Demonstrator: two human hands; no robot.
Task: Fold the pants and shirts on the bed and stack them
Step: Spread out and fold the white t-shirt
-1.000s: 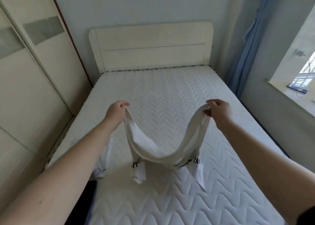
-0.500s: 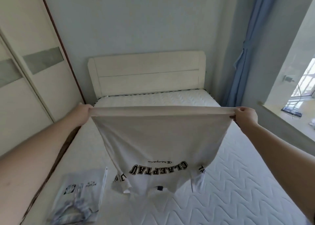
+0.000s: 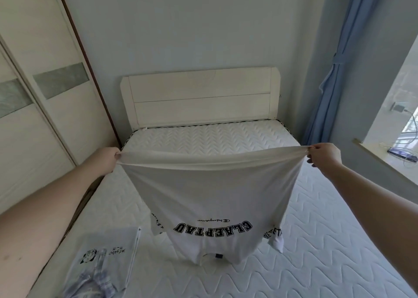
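A white T-shirt with black lettering hangs upside down in the air above the bed, spread wide, its collar end touching the mattress. My left hand pinches the left corner of its hem. My right hand pinches the right corner. A folded white shirt with a printed picture lies flat at the near left of the mattress.
A cream headboard stands at the far end of the bed. Wardrobe doors run along the left side. A blue curtain and a window sill with cables lie to the right.
A second ago the shirt sagged in a loop between my hands held close together. I pulled them apart and raised them, stretching the hem. Since half a second ago the hem has gone slightly slack.
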